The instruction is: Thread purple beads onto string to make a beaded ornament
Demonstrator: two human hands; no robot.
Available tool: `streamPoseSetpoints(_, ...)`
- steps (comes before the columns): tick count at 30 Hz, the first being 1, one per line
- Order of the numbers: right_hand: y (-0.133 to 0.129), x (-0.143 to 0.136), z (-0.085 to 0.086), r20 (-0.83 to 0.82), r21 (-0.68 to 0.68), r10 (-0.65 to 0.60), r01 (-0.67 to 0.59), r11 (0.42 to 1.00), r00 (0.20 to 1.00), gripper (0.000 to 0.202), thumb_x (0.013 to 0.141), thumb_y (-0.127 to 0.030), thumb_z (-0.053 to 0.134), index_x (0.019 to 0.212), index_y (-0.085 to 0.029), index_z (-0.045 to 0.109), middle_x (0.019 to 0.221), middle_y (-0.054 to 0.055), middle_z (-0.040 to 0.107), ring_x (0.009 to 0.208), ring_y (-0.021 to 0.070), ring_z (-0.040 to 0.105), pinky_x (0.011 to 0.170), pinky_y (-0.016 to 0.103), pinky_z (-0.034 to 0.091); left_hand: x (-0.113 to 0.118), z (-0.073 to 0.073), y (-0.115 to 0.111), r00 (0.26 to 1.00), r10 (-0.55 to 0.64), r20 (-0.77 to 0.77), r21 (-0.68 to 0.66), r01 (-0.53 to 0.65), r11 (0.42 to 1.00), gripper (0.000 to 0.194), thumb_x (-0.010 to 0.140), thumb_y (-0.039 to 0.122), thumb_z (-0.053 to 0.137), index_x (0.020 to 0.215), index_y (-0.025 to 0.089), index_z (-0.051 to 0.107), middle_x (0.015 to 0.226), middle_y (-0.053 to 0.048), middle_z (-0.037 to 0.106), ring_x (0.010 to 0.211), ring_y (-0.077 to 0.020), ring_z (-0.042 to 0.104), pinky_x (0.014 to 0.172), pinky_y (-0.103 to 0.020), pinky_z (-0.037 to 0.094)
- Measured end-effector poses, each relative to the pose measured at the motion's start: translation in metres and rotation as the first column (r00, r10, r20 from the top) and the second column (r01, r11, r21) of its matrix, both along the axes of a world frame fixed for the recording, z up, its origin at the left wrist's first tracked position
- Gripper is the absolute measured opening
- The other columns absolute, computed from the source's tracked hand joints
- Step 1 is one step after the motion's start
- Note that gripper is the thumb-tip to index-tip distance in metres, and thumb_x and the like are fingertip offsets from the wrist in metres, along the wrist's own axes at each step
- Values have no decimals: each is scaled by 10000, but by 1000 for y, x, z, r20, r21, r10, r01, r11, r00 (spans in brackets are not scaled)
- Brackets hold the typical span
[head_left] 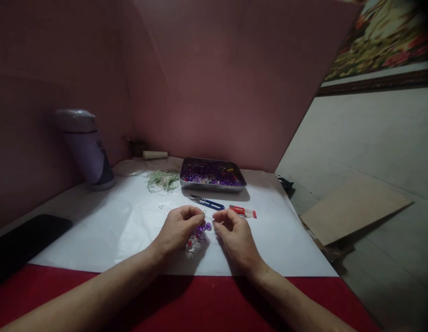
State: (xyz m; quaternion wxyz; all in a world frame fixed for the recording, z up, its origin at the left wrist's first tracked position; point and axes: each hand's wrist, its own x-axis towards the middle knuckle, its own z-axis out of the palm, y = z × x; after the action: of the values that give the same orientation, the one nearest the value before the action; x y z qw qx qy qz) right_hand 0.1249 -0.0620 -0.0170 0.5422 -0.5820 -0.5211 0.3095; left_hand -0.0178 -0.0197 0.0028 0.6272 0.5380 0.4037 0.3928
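Observation:
My left hand is closed in a pinch on a small beadwork piece. Purple beads stick out beside its fingertips, and a cluster of clear and red beads hangs below them. Between the two hands a thin thread curves up in a loop. My right hand is pinched shut close to the purple beads, at the end of this thread. A short pale sliver shows at its fingers; whether it is a needle or thread I cannot tell.
Behind the hands lie blue thread snips, a red needle packet and a metal tray of purple beads. Tangled green thread and a purple tumbler are left of it. A dark flat object lies at the left edge.

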Motion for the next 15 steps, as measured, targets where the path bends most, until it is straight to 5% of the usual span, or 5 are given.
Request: streamPoseSetpoints(15,-4,-4,5,-71,173,114,-100,980,991,112,772,-279,633,728,-176,629,687,1,595,641,132,509,631,247,424,2,-1,-2,996,-93,-8,-12,92,996,210,672,312,672,695,130,571,524,47,489,458,-61,400,447,-192,269)
